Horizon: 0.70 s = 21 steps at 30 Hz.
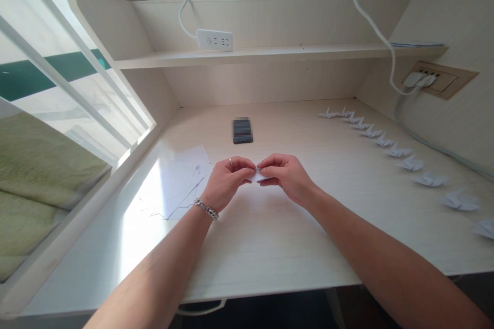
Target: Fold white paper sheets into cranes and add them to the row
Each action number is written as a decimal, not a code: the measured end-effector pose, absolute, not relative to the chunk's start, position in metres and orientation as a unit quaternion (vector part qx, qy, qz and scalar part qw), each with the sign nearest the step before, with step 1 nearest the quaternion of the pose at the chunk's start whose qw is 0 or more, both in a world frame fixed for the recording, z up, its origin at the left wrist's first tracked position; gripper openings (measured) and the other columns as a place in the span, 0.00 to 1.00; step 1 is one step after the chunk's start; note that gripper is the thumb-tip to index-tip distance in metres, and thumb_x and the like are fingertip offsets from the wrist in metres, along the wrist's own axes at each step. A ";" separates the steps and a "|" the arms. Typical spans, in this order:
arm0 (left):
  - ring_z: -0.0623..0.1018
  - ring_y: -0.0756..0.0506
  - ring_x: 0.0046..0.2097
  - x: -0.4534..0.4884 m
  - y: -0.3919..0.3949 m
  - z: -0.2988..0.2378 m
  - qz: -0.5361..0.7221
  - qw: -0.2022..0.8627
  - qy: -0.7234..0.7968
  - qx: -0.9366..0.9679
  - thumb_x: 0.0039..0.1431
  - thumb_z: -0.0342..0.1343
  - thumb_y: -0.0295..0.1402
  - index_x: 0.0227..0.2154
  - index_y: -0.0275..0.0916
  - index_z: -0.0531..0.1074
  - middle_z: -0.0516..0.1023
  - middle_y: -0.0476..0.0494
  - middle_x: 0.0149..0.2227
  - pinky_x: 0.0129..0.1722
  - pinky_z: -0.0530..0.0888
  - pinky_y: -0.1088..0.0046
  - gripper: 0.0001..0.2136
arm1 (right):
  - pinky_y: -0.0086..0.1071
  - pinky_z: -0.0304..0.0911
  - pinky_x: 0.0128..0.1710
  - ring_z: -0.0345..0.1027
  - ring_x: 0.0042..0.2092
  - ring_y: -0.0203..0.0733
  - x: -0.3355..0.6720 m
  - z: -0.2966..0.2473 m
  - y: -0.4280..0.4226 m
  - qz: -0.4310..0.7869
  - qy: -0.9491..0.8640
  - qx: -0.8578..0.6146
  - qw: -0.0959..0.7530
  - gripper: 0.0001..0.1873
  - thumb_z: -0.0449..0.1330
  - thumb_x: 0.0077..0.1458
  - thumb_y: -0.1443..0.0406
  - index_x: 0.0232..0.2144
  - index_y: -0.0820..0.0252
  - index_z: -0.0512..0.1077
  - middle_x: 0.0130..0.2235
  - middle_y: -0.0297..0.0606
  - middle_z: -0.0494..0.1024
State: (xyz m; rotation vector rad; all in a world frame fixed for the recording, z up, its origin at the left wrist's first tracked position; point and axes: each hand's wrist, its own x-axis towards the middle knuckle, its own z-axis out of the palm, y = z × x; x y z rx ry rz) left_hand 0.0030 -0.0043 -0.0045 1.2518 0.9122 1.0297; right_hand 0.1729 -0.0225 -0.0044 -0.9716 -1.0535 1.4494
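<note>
Between my two hands, above the middle of the desk, is a small folded piece of white paper. My left hand, with a ring and a chain bracelet, pinches its left side. On the right side, the thumb and fingers of my right hand grip it. The fingertips almost meet and hide much of the folds. White sheets of paper lie on the desk beside my left hand, partly in bright sunlight. Folded paper cranes stand in a curved row along the right side.
A dark, phone-like object lies beyond my hands on the desk. A white power strip rests on the shelf. White plugs sit in the wall socket at right, with a cable hanging. White rails border the left side.
</note>
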 end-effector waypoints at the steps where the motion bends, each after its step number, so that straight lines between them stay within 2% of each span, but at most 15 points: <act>1: 0.76 0.50 0.31 0.003 -0.004 -0.005 0.443 0.598 0.391 0.541 0.47 0.64 0.29 0.27 0.37 0.77 0.77 0.48 0.27 0.35 0.73 0.72 0.04 | 0.39 0.74 0.35 0.74 0.32 0.41 0.173 -0.004 -0.023 0.607 -0.439 -0.405 0.524 0.06 0.69 0.38 0.66 0.24 0.60 0.79 0.28 0.36 0.78; 12: 0.76 0.49 0.31 0.004 -0.009 0.004 0.427 0.510 0.428 0.612 0.46 0.63 0.28 0.26 0.37 0.78 0.79 0.46 0.27 0.35 0.73 0.72 0.02 | 0.36 0.70 0.33 0.73 0.33 0.41 0.171 0.000 -0.025 0.592 -0.442 -0.441 0.510 0.11 0.69 0.41 0.59 0.25 0.60 0.76 0.29 0.36 0.77; 21: 0.76 0.49 0.31 0.004 -0.008 0.002 0.420 0.518 0.419 0.616 0.46 0.64 0.28 0.27 0.36 0.78 0.79 0.46 0.27 0.34 0.73 0.72 0.04 | 0.36 0.70 0.33 0.72 0.32 0.39 0.172 -0.005 -0.022 0.564 -0.460 -0.450 0.517 0.11 0.70 0.39 0.62 0.26 0.61 0.77 0.28 0.36 0.77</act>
